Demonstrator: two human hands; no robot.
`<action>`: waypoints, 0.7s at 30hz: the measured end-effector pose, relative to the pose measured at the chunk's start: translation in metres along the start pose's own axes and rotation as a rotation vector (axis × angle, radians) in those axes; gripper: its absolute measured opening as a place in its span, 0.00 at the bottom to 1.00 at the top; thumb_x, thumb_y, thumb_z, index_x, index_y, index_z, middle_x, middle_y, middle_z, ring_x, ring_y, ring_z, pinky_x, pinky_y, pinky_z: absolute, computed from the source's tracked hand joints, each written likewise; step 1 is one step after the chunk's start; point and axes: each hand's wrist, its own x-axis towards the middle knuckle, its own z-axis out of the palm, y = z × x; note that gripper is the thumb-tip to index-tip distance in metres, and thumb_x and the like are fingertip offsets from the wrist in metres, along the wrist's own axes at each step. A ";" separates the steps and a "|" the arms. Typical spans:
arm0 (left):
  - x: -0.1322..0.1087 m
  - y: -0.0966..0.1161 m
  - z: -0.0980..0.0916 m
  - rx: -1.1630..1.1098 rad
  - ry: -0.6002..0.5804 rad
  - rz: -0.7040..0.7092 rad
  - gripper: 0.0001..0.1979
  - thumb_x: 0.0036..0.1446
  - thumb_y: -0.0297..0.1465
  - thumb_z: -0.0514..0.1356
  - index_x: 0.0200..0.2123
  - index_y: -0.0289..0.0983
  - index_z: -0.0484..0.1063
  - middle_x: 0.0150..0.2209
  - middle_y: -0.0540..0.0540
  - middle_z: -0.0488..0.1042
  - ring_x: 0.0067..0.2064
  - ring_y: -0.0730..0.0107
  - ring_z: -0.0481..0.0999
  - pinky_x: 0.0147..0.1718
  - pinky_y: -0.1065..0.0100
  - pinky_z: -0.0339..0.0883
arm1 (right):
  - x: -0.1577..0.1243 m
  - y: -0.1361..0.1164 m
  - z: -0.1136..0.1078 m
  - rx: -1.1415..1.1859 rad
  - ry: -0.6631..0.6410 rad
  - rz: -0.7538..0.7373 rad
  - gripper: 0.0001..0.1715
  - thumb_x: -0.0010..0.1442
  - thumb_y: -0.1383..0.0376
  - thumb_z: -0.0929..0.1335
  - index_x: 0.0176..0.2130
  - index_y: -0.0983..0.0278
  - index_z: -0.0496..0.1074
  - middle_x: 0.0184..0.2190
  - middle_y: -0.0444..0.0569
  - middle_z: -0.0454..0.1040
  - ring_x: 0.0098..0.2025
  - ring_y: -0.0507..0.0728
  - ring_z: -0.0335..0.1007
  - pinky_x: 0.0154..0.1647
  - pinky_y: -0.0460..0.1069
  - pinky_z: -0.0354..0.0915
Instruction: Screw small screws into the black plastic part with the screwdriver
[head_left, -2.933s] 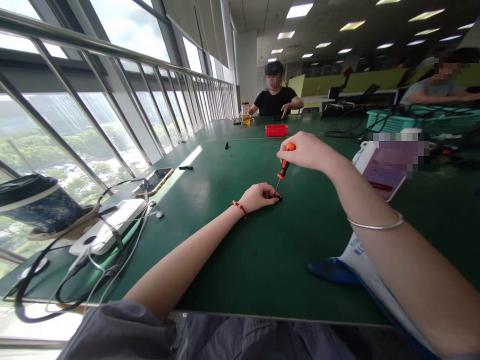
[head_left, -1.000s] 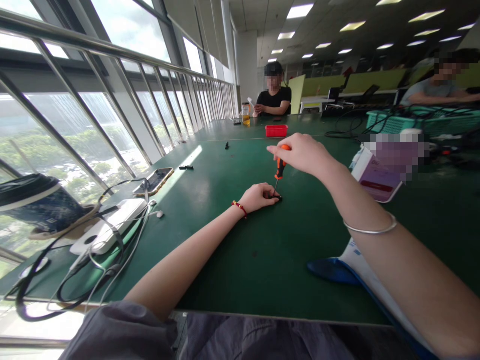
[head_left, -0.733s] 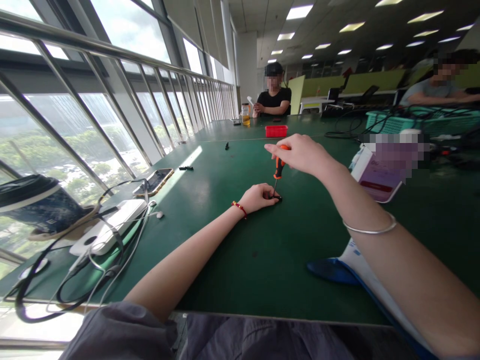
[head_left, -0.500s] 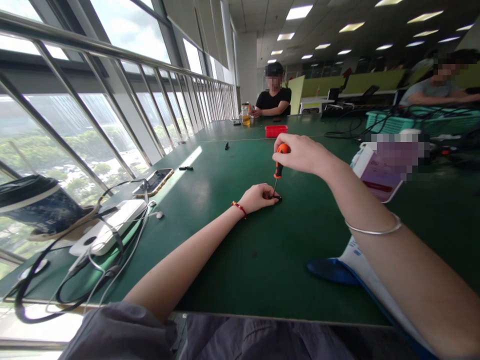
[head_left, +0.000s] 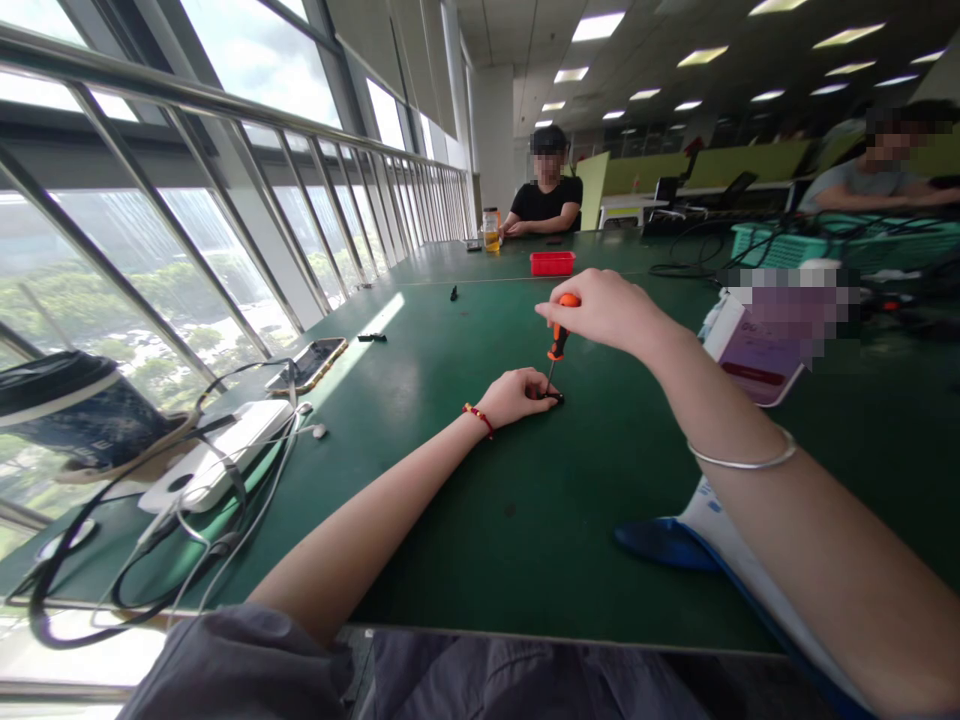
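The person's left hand [head_left: 514,395] pinches a small, black, narrow piece [head_left: 556,398] at the smooth green tabletop [head_left: 487,560]; the piece pokes out just past the right side of its fingertips. Into that spot slants the thin metal shaft of a black-and-orange-handled screwdriver [head_left: 556,345], its tip too small to make out. Above and beyond the left hand, the right hand [head_left: 604,308] grips the handle's top, one finger jutting out. Well beyond both hands sits a red rectangular box [head_left: 552,264].
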 end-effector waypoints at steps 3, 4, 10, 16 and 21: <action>0.000 0.000 0.000 0.002 0.003 0.002 0.16 0.46 0.31 0.63 0.18 0.36 0.57 0.31 0.48 0.77 0.34 0.70 0.76 0.31 0.72 0.66 | 0.000 0.001 0.000 -0.020 0.006 0.004 0.13 0.50 0.56 0.65 0.34 0.58 0.73 0.30 0.45 0.73 0.30 0.55 0.65 0.28 0.49 0.54; 0.000 0.000 0.000 0.004 0.004 0.003 0.16 0.46 0.31 0.63 0.18 0.36 0.57 0.31 0.48 0.77 0.34 0.70 0.76 0.31 0.72 0.66 | 0.000 0.001 0.000 -0.017 0.000 0.010 0.14 0.50 0.55 0.65 0.35 0.58 0.72 0.30 0.45 0.73 0.30 0.55 0.64 0.28 0.49 0.54; 0.000 0.000 0.000 0.013 0.001 0.005 0.15 0.46 0.31 0.63 0.19 0.36 0.58 0.32 0.48 0.77 0.35 0.69 0.76 0.31 0.72 0.65 | -0.001 0.001 -0.002 -0.027 0.011 -0.002 0.16 0.55 0.53 0.62 0.31 0.59 0.73 0.28 0.47 0.72 0.29 0.56 0.64 0.28 0.49 0.54; 0.000 0.000 0.000 0.004 -0.002 0.008 0.15 0.47 0.30 0.62 0.19 0.36 0.57 0.32 0.48 0.78 0.34 0.70 0.76 0.30 0.73 0.65 | -0.002 -0.003 0.001 -0.039 0.007 -0.010 0.18 0.54 0.51 0.61 0.31 0.60 0.72 0.27 0.47 0.72 0.28 0.55 0.64 0.28 0.49 0.54; 0.000 0.000 0.000 0.007 -0.009 0.020 0.15 0.47 0.30 0.62 0.19 0.36 0.57 0.32 0.47 0.78 0.34 0.70 0.76 0.29 0.73 0.64 | -0.002 -0.005 0.001 -0.053 0.022 -0.028 0.12 0.50 0.56 0.65 0.32 0.59 0.72 0.29 0.46 0.73 0.31 0.56 0.66 0.30 0.49 0.55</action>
